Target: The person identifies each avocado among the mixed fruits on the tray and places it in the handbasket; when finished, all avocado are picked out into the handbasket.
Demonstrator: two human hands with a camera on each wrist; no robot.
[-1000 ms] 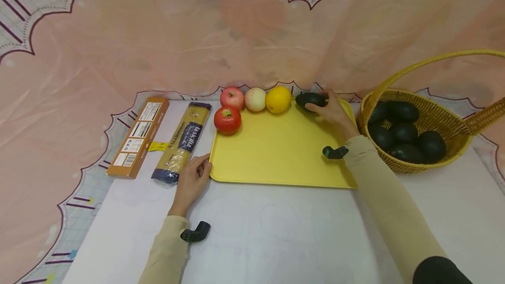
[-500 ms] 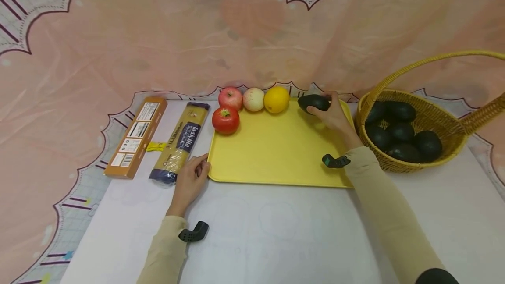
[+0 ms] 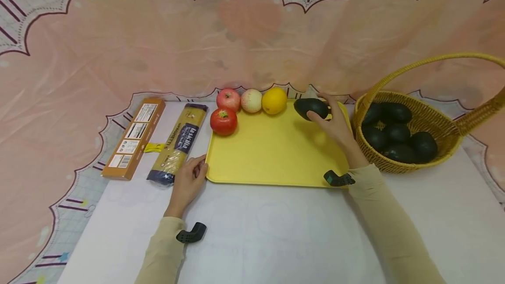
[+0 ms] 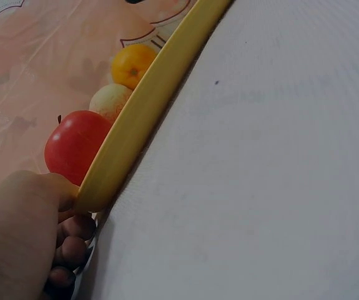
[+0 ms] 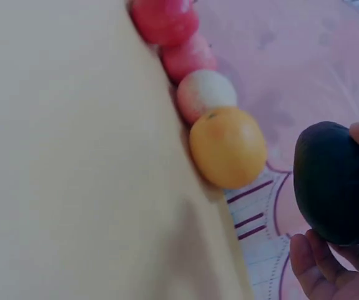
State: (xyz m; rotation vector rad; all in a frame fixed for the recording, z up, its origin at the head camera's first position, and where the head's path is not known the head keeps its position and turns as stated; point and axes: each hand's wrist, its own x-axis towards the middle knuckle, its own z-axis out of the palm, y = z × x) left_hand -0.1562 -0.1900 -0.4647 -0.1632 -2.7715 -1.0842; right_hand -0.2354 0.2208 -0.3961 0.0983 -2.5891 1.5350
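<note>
My right hand [image 3: 336,122] holds a dark avocado [image 3: 311,108] between thumb and fingers, over the far right part of the yellow tray [image 3: 272,161]. In the right wrist view the avocado [image 5: 334,182] is apart from the orange [image 5: 228,147], and a shadow falls on the tray. My left hand [image 3: 188,181] pinches the tray's near left corner, thumb on the rim [image 4: 129,137] and fingers curled below it. Along the tray's far edge sit a red apple [image 3: 228,99], a pale apple [image 3: 251,101] and the orange [image 3: 274,101]; a tomato-like red fruit [image 3: 223,121] sits in front.
A wicker basket [image 3: 442,119] with a tall handle stands right of the tray, holding several avocados [image 3: 398,133]. Left of the tray lie a spaghetti packet [image 3: 179,141] and an orange-brown box [image 3: 136,137], with a small yellow strip [image 3: 154,147] between them. A patterned cloth hangs behind.
My right hand has raised the avocado from the tray's far edge and drawn it slightly toward me. The left hand keeps its place on the tray corner.
</note>
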